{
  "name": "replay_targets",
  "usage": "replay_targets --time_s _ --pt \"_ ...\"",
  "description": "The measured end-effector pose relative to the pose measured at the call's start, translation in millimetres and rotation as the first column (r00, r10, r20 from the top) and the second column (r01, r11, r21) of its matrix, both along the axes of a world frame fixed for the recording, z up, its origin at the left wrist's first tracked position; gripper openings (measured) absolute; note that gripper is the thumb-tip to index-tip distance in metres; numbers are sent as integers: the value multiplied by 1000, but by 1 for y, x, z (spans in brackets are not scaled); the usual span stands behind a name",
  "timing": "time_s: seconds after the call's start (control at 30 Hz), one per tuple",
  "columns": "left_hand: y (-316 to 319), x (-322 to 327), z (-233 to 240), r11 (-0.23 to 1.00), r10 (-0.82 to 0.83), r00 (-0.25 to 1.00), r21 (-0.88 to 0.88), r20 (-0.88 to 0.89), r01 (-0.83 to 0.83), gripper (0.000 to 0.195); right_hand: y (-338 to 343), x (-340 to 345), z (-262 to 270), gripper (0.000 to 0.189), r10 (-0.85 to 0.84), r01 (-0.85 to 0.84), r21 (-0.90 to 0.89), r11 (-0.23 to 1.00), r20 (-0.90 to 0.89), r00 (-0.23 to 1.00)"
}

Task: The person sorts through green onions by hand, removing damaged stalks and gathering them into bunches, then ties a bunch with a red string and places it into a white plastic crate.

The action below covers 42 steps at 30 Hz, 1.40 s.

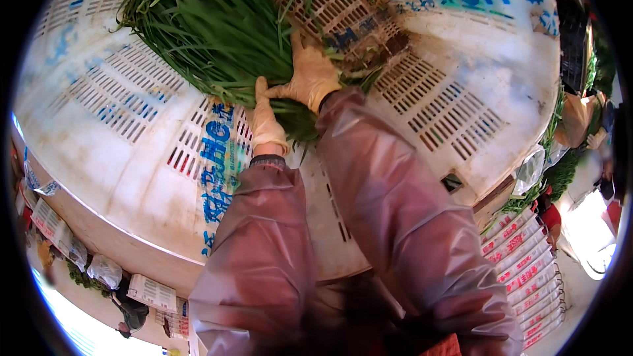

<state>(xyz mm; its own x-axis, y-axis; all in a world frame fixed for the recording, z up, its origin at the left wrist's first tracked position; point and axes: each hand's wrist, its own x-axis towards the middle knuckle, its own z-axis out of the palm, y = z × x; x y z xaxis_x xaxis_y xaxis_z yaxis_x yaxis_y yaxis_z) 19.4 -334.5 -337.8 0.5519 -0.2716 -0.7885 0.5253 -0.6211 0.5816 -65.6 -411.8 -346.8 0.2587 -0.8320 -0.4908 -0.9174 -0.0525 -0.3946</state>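
Note:
A thick bunch of long, flat-leaved greens [217,34], resembling garlic chives, lies inside a large white slotted plastic crate [128,178]. My right hand [311,74], in a thin pale glove, grips the bunch's lower right edge, its thumb pointing left. Just left of it and lower, my left hand [267,121], gloved alike, holds the near edge with one digit upright against the leaves. The two hands almost meet. Some leaves hang below and between the wrists. Several fingertips are hidden by the greens.
Soil and plant scraps [376,54] cover the crate's far floor. Right of the crate stands a row of white containers [524,277] with red writing, beside more greens [561,178] and a clear plastic bag [529,170]. Another person [132,312] is at lower left, near stacked white crates [152,292].

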Motion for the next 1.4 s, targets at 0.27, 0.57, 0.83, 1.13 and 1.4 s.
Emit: replay_targets --time_s 0.27,0.57,0.83,1.13,1.4 --pt "-20 -8 30 916 -221 944 -385 -244 114 66 -57 -69 -22 88 -660 38 862 506 358 660" --pt "-13 19 39 950 -255 966 -201 -50 240 61 -39 -45 12 81 -621 -165 793 586 571 537" --pt "-21 10 264 920 -198 677 -374 -709 -122 39 -34 -59 245 93 -625 25 686 728 647 437" --pt "30 5 444 663 -665 714 -612 -219 430 41 81 -81 431 87 -843 35 847 531 532 -84" --pt "51 -64 496 647 -719 640 -595 -270 476 62 149 -145 473 57 -941 98 968 231 248 -230"
